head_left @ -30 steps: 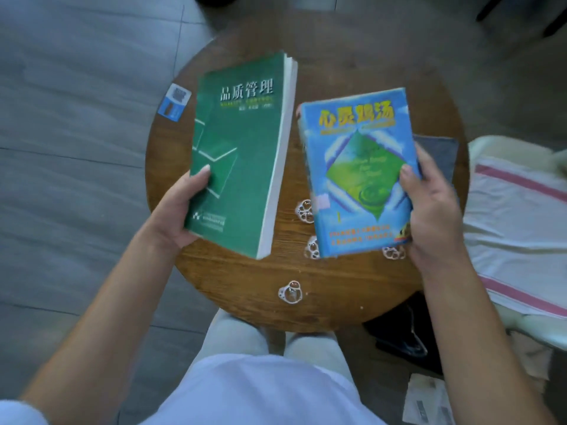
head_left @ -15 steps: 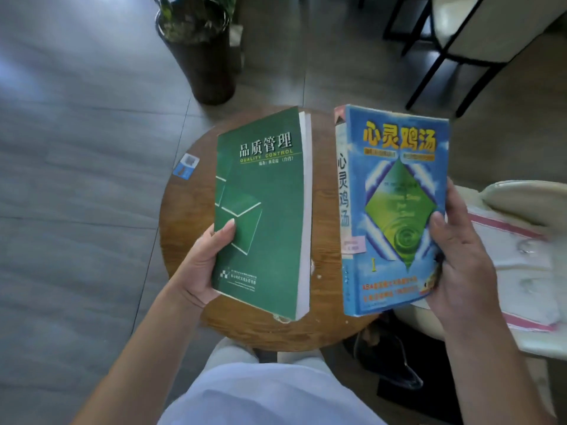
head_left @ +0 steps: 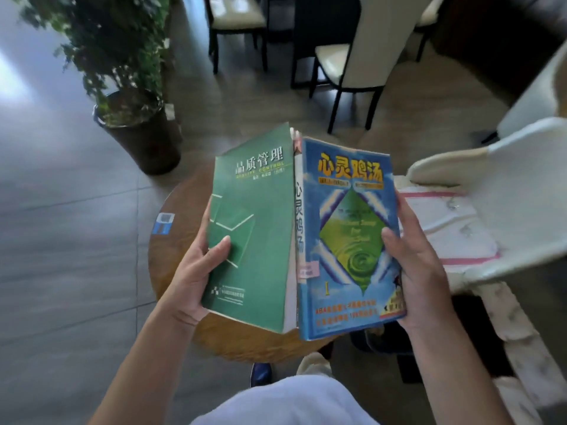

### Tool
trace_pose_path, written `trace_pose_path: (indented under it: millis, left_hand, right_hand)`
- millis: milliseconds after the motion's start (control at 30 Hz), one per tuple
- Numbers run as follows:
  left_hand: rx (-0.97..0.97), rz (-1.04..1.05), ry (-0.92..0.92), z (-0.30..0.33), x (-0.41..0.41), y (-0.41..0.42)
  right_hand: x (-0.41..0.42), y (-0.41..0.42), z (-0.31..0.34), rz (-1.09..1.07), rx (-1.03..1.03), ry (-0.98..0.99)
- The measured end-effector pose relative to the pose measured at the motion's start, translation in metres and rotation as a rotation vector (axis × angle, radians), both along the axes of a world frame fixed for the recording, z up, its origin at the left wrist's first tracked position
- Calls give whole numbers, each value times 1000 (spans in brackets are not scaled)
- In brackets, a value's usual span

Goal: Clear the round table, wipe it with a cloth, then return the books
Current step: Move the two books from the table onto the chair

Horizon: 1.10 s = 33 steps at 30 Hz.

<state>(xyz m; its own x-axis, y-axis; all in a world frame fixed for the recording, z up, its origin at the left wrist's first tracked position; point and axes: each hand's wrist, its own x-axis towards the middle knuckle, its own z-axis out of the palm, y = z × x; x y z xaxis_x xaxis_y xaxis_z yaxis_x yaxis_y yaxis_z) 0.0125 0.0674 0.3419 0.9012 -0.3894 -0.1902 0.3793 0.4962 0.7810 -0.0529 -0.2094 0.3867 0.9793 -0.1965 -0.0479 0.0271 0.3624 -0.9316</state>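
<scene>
My left hand (head_left: 199, 271) grips a green book (head_left: 257, 228) by its left edge, thumb on the cover. My right hand (head_left: 417, 268) grips a blue book (head_left: 346, 240) by its right edge. Both books are held upright above the round wooden table (head_left: 171, 259), their inner edges pressed together. The books hide most of the tabletop. A small blue and white card (head_left: 163, 223) lies at the table's left rim.
A white armchair (head_left: 506, 185) with a pink-striped white towel (head_left: 441, 225) stands right of the table. A potted plant (head_left: 129, 87) stands on the floor at the back left. Dining chairs (head_left: 352, 53) stand behind. Dark shoes lie on the floor under the books.
Both hands lifted the books higher off the table and brought them together until they touch. The view has tilted up, showing the plant and dining chairs.
</scene>
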Motion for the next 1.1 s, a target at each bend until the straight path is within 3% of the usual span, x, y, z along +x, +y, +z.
trace_pose_path:
  millis: [133,467,867,1100]
  left_hand:
    - [8,-58,-40,7,-2,-12]
    - [-40,-244,-17,22,-28,-77]
    - [31,-323,-109,26,-100,-200]
    - [93,-339,-113,21,-124,-253]
  right_hand:
    - [-32,0,11,-149,-105,-1]
    - [-103,-50,21,-343,-138,-7]
    - [-237,-181,10,-585,-101,32]
    - [-275,-242,-3,-663,-72,23]
